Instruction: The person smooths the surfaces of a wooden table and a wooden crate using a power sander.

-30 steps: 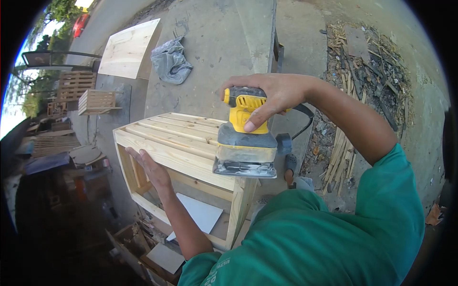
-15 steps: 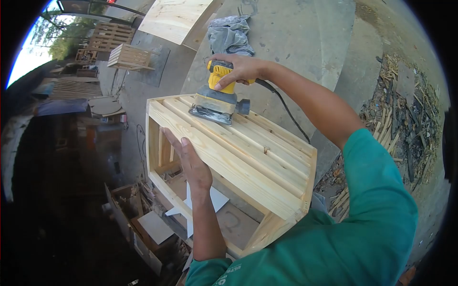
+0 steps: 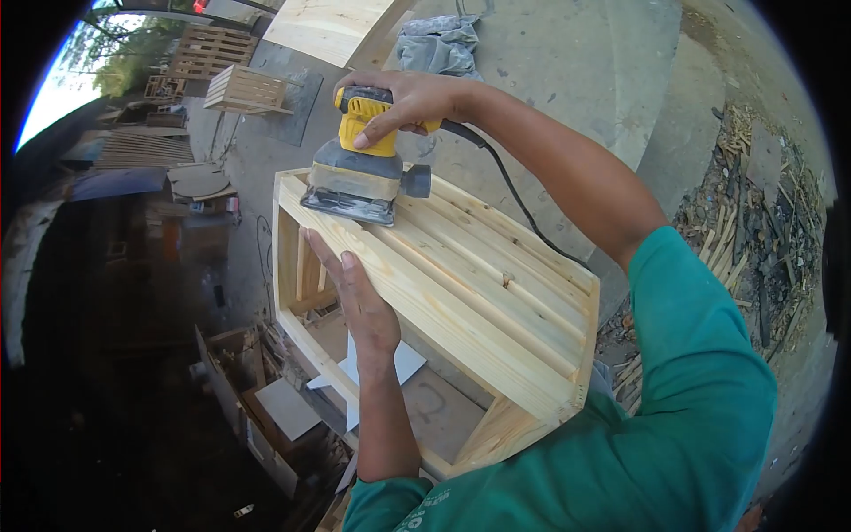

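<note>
My right hand (image 3: 412, 97) is wrapped over the top of a yellow and black electric sander (image 3: 368, 146), its thumb pointing down along the yellow body. The sander's flat pad lies on the far left end of a slatted wooden crate (image 3: 479, 328), over the near board and the slats beside it. My left hand (image 3: 365, 310) leans against the near edge of that board, with thumb and finger stretched out and apart. Its other fingers are hidden. A dark cord (image 3: 510, 182) runs from the sander to behind the crate's right end.
Beyond the crate lie a grey cloth (image 3: 439, 44) and a pale wooden panel (image 3: 332, 27). A small slatted crate (image 3: 248, 90) stands farther left. Scrap wood (image 3: 745, 230) is heaped on the right. Below left sits an open wooden box (image 3: 257, 399).
My right hand has slid the sander left and toward the near board. My left hand keeps its place on the board. The view has shifted slightly.
</note>
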Motion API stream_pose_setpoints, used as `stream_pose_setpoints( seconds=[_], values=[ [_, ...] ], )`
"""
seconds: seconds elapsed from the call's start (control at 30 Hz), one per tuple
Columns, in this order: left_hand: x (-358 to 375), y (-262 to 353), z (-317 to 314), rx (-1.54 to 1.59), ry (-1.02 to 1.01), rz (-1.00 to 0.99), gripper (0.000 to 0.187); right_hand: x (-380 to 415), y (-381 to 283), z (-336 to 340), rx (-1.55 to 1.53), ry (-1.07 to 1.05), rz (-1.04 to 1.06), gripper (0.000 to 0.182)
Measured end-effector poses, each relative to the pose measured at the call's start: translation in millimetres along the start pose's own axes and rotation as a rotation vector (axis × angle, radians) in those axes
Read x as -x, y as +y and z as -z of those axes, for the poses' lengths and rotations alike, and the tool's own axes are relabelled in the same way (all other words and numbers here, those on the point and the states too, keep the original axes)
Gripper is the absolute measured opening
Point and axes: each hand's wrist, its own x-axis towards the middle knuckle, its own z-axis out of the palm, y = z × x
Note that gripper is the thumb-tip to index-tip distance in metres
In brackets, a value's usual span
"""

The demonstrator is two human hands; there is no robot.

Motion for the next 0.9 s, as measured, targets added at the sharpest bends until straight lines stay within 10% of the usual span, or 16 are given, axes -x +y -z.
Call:
stream_pose_setpoints(
  seconds=[0.33, 0.7, 0.9],
  values=[
    [1.1, -0.1, -2.3, -0.064, 0.047, 0.003, 0.071, 186.8, -20.7, 15.4, -0.039, -0.028, 0.152, 0.081],
    [-0.5, -2.5, -5.4, -0.003, 0.03, -0.002, 0.072, -33.1, 66.0, 9.2, -0.032, 0.007, -0.12, 0.093],
    [-0.8, -2.7, -4.5, -0.001, 0.018, -0.028, 0.072, 0.7, 160.1, 28.2, -0.037, 0.01, -0.402, 0.09]
  ],
)
